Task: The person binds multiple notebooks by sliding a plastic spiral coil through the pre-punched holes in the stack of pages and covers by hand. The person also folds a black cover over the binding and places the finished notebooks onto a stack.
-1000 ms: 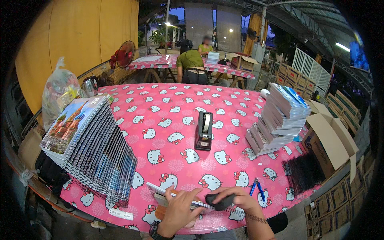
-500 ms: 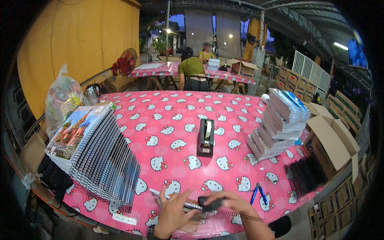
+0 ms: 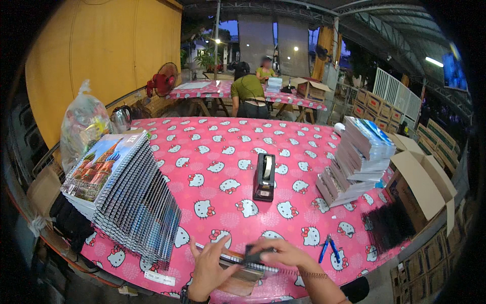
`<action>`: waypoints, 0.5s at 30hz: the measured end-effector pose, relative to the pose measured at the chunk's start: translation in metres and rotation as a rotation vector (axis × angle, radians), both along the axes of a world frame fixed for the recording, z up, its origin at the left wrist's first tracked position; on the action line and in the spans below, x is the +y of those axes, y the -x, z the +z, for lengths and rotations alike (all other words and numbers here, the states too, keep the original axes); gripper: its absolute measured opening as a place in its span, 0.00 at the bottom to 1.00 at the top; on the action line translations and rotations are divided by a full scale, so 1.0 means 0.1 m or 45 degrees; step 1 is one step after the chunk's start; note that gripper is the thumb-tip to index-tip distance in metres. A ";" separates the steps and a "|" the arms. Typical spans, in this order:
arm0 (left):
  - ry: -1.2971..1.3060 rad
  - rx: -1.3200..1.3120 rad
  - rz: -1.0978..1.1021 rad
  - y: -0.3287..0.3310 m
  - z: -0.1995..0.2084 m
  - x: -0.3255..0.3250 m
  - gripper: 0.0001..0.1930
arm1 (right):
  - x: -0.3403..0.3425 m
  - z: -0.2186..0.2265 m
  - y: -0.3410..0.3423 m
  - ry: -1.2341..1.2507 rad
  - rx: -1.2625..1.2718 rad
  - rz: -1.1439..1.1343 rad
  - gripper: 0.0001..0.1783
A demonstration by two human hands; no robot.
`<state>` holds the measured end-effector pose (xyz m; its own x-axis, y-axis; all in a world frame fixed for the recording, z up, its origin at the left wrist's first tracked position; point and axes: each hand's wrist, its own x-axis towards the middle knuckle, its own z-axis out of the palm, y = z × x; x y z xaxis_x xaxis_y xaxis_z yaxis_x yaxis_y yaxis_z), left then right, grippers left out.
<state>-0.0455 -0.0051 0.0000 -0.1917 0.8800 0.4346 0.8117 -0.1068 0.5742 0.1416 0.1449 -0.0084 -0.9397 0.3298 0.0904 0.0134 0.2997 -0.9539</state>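
A notebook [image 3: 240,285] with a brownish cover lies at the table's near edge, a thin coil [image 3: 289,271] running along its spine and trailing off to the right. My left hand [image 3: 211,271] rests at the notebook's left end, fingers spread and thumb reaching toward the spine. In my right hand [image 3: 283,253] is a small black block [image 3: 257,250], held against the coil at the spine. The fingertips' exact contact is partly hidden. To the right lie blue-handled pliers [image 3: 330,250], and beyond the hands stands a black tape dispenser [image 3: 264,178].
Tall stacked spiral notebooks [image 3: 136,197] rise at the left, beside a clear plastic bag [image 3: 85,124]. Unbound book stacks [image 3: 349,164] stand right, near a pile of black coils [image 3: 387,228] and an open carton [image 3: 417,185]. Two people work at a farther table [image 3: 202,92].
My right hand and the black block have shifted slightly left along the spine. My left hand has also moved a little left, its fingers still spread. The whole view has shifted slightly.
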 end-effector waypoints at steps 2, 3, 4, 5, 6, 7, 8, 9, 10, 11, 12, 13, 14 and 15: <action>-0.149 0.159 0.260 0.01 0.01 -0.02 0.42 | 0.09 -0.06 0.00 -0.042 -0.123 -0.192 0.24; -0.239 0.237 0.393 0.02 0.03 -0.02 0.43 | 0.13 -0.03 0.01 -0.078 -0.183 -0.287 0.24; -0.331 -0.042 0.358 0.09 -0.02 -0.02 0.44 | 0.11 0.00 0.00 0.017 0.021 -0.170 0.24; -0.416 -0.328 0.326 0.21 -0.16 -0.04 0.44 | 0.01 0.08 0.02 0.114 0.214 -0.043 0.24; -0.471 -0.605 0.288 0.30 -0.29 -0.04 0.45 | -0.09 0.06 0.03 0.240 0.414 0.076 0.24; -0.511 -1.044 0.029 0.36 -0.42 0.03 0.42 | -0.04 -0.07 0.09 -0.032 0.239 0.037 0.25; -0.473 -1.211 -0.011 0.37 -0.45 0.04 0.40 | -0.03 -0.11 0.10 -0.018 0.164 -0.042 0.26; -0.434 -1.379 -0.050 0.37 -0.49 0.04 0.38 | -0.02 -0.13 0.11 -0.002 0.090 -0.119 0.26; -0.392 -1.545 -0.087 0.36 -0.52 0.03 0.36 | -0.02 -0.15 0.11 0.014 0.014 -0.195 0.27; -0.457 -1.519 -0.095 0.32 -0.56 0.03 0.29 | 0.02 -0.09 0.12 -0.002 -0.064 -0.267 0.27; -0.460 -1.545 -0.100 0.33 -0.57 0.03 0.27 | 0.01 -0.02 0.13 0.030 0.088 -0.136 0.27; -0.462 -1.570 -0.105 0.35 -0.57 0.04 0.26 | -0.02 0.06 0.15 0.063 0.237 -0.001 0.26; -0.437 -1.601 -0.092 0.36 -0.60 0.02 0.25 | -0.07 0.06 0.15 0.127 0.381 0.130 0.26; -0.454 -1.597 -0.084 0.37 -0.62 0.03 0.22 | -0.05 0.01 0.16 0.031 0.222 0.034 0.25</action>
<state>-0.0830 -0.0023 -0.0624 -0.5957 0.7773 0.2023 -0.2654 -0.4282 0.8638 0.1259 0.1398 -0.0070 -0.9190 0.3089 0.2448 -0.1604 0.2742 -0.9482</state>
